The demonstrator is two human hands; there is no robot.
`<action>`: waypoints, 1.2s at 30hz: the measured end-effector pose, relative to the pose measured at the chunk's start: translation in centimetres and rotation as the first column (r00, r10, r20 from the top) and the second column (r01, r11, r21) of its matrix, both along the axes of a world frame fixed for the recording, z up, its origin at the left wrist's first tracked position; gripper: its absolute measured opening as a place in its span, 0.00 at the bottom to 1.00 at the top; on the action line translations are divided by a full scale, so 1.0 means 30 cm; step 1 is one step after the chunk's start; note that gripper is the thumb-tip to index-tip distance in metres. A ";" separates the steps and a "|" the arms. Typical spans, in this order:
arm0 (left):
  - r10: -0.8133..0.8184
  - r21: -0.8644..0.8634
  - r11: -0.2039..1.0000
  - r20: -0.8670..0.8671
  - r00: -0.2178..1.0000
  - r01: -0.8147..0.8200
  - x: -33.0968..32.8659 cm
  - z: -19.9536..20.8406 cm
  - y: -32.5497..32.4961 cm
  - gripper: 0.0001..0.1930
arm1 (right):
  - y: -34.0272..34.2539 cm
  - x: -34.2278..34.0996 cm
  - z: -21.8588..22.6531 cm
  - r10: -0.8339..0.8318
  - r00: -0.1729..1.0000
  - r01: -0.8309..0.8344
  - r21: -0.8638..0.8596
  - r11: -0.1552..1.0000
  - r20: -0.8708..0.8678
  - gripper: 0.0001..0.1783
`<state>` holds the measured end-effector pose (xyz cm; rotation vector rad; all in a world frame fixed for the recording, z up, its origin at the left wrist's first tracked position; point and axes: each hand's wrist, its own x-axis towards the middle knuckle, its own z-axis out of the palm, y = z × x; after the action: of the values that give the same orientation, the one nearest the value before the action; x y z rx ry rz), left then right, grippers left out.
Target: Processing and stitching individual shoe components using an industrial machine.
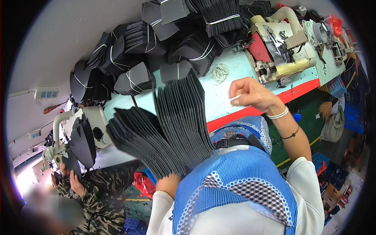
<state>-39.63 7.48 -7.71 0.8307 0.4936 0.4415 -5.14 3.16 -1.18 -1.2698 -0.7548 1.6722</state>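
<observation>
The right hand (253, 94) pinches a thin white band (235, 98). The fanned, two-winged stack of thin black sheets (182, 109) lies to its left, wings extending away from the person, nearest the left forearm (169, 184) (left fingers hidden; grip cannot be determined).

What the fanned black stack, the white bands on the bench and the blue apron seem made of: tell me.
Fanned black stack: perhaps foam or felt sheet, matte, judging by its dull, soft-looking edges.
White bands: possibly rubber or elastic, dull; they lie in thin, flexible-looking loops.
Blue apron: probably woven fabric, soft-finished; it shows a fine check and drapes in folds.
</observation>
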 end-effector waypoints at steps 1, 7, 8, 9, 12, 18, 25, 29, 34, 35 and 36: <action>0.052 0.504 0.845 -0.410 0.911 0.179 -0.243 -0.046 -0.066 0.21 | -0.004 0.035 0.011 -0.081 0.980 0.097 -0.086 0.992 0.181 0.10; -0.203 0.789 0.423 -0.396 0.896 0.445 0.305 0.466 0.253 0.67 | 0.056 -0.007 -0.102 -0.343 0.914 0.348 0.015 0.937 0.217 0.24; 0.024 0.865 0.044 -0.502 0.865 0.500 0.351 0.452 0.215 0.73 | 0.058 -0.018 -0.084 -0.295 0.938 0.304 -0.022 0.952 0.184 0.27; 0.132 0.865 -0.052 -0.489 0.862 0.499 0.357 0.405 0.201 0.72 | 0.052 -0.040 -0.023 -0.324 0.918 0.327 0.024 0.945 0.227 0.28; 0.332 0.825 0.227 -0.565 0.755 0.517 0.345 0.269 0.241 0.72 | -0.031 -0.142 0.062 -0.324 0.698 0.173 0.288 0.942 0.639 0.36; -0.027 0.078 0.995 -0.361 0.932 0.060 0.297 0.230 0.253 0.49 | -0.067 -0.223 0.194 -0.613 0.292 -0.267 0.679 0.684 0.734 0.34; 0.353 -0.389 0.883 0.184 0.917 -0.262 0.102 0.065 -0.045 0.39 | -0.053 -0.285 0.176 -0.297 0.843 0.275 0.115 0.955 0.448 0.21; 0.432 -0.472 0.833 0.229 0.872 -0.289 0.097 0.135 -0.091 0.49 | -0.066 -0.275 0.138 -0.232 0.865 0.100 0.299 0.949 0.446 0.20; 0.095 -0.228 0.973 0.230 0.969 -0.042 -0.217 0.284 -0.259 0.55 | -0.109 -0.034 0.167 -0.168 0.982 0.179 -0.159 0.971 0.082 0.17; 0.032 -0.173 0.985 0.219 0.975 0.007 -0.289 0.316 -0.277 0.57 | -0.129 0.011 0.203 -0.044 0.999 0.048 -0.168 0.985 0.029 0.18; -0.047 -0.117 0.991 0.202 0.978 0.072 -0.316 0.353 -0.261 0.58 | -0.140 0.062 0.228 0.065 0.997 -0.069 -0.171 0.983 -0.028 0.19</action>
<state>-49.10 -0.36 2.87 0.6719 0.3068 0.4287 -3.28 -1.05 5.68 -1.3544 -0.6574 1.8356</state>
